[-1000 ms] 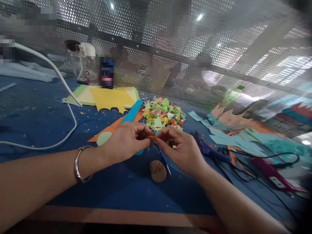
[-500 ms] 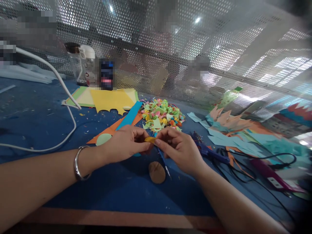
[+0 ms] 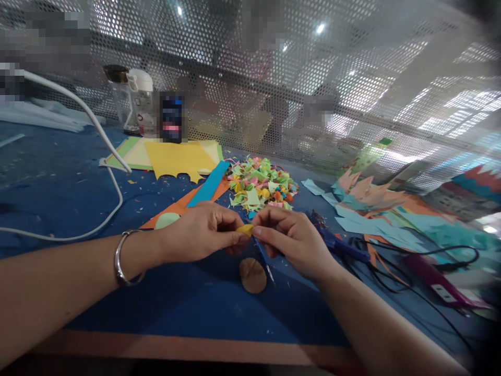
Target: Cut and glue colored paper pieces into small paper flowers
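Note:
Between my two hands is a small yellow paper piece (image 3: 245, 230), which looks bent or folded. My left hand (image 3: 203, 232), with a silver bangle on its wrist, pinches the left end of it. Thumb and fingers of my right hand (image 3: 294, 239) are closed on its right end. Below them on the blue table lies a brown round disc (image 3: 252, 275), and beside it a thin blue pen-like tool (image 3: 267, 263), partly hidden by my right hand. A pale green paper round (image 3: 167, 220) lies behind my left wrist. Beyond my hands is a heap of colourful paper scraps (image 3: 260, 183).
Orange and blue paper strips (image 3: 209, 184) and yellow sheets (image 3: 176, 159) lie back left, near a phone (image 3: 172, 119) and bottles (image 3: 143, 102). A white cable (image 3: 117, 193) loops at left. At right are a blue glue gun (image 3: 344, 245), black cords and a purple power strip (image 3: 434, 282).
Both hands have shifted slightly to the right and down with the yellow paper piece, whose visible shape has turned a little. Both still pinch it.

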Available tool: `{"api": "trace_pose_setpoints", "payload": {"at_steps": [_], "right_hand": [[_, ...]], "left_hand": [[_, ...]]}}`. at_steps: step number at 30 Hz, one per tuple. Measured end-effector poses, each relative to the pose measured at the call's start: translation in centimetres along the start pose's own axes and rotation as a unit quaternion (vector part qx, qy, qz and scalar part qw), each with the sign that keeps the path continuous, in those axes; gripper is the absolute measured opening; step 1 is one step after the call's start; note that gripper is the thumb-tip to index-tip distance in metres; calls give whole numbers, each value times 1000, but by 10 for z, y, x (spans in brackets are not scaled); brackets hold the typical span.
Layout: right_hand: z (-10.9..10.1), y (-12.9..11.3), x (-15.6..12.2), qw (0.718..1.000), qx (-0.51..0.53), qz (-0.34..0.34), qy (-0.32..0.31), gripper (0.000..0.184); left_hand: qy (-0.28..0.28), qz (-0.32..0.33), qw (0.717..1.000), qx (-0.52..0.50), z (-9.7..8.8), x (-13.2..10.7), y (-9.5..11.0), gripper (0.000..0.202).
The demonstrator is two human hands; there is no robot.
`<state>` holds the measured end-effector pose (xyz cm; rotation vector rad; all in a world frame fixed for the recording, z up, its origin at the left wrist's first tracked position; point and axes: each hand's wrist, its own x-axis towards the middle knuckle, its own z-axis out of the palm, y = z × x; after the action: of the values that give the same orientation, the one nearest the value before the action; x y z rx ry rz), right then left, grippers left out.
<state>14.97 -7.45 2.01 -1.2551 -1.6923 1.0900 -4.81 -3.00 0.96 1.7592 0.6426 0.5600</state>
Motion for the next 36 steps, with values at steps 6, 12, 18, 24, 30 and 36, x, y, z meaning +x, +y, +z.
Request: {"api": "trace_pose_setpoints", "payload": {"at_steps": [6,12,18,24,30,36], "right_hand": [[-3,-2,-1,1000,-14,-6,13,21],[-6,6,4,994,-107,-9,21,15],[1,13,5,961,-260,8,-91,9],[3,17,4,946,-314,2,-86,7],[4,16,5,935,-343,6,-89,7],[5,15,4,930,-358,12,-87,5]], "left_hand": [[-42,7,996,75,-18,2,8,25],[24,-48,955,291,-32,3,5,30],[-30,-52,927,369,-26,0,-6,26],[-42,-62,937,342,-25,2,-7,25],[-44,-51,929,364,-27,1,-6,20],[-67,-77,929,356,-28,1,-1,25]]}}
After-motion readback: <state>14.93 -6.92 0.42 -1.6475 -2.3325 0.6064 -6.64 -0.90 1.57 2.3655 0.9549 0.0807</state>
